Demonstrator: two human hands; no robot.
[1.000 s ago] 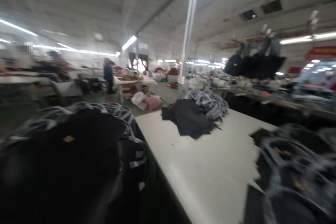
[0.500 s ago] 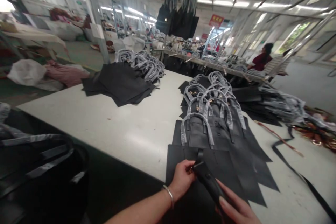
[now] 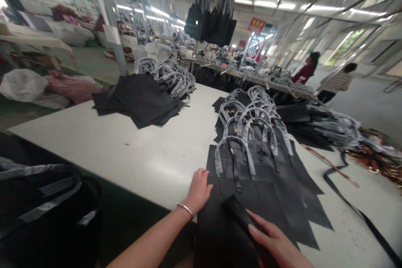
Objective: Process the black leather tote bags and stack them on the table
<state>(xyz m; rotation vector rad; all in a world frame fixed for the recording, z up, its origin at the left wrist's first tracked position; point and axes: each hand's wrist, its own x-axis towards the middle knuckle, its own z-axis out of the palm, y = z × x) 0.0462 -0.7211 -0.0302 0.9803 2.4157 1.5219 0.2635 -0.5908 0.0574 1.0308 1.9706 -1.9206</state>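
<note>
My left hand [image 3: 199, 190], with a silver bangle at the wrist, is closed on the upper left corner of the nearest black bag [image 3: 264, 194]. My right hand [image 3: 266, 228] is wrapped round a long black handheld tool [image 3: 237, 211], whose kind I cannot make out. The tool's blunt end is over the bag. A short black strap [image 3: 236, 173] with gold-coloured hardware lies just beyond the tool. Behind it, overlapping black bags have plastic-wrapped handles [image 3: 234, 142].
Another bag pile [image 3: 143, 98] lies on the white table [image 3: 157, 155] at far left. More bags [image 3: 314, 123], a brown strap [image 3: 329, 163] and a long black strip [image 3: 361, 209] lie right. Black bags hang overhead [image 3: 210, 23]. Two people [image 3: 339, 79] are at the far right.
My left hand has let go of the short strap and moved left to the bag's corner. The strap now lies flat, pointing away. The tool has shifted slightly left and down.
</note>
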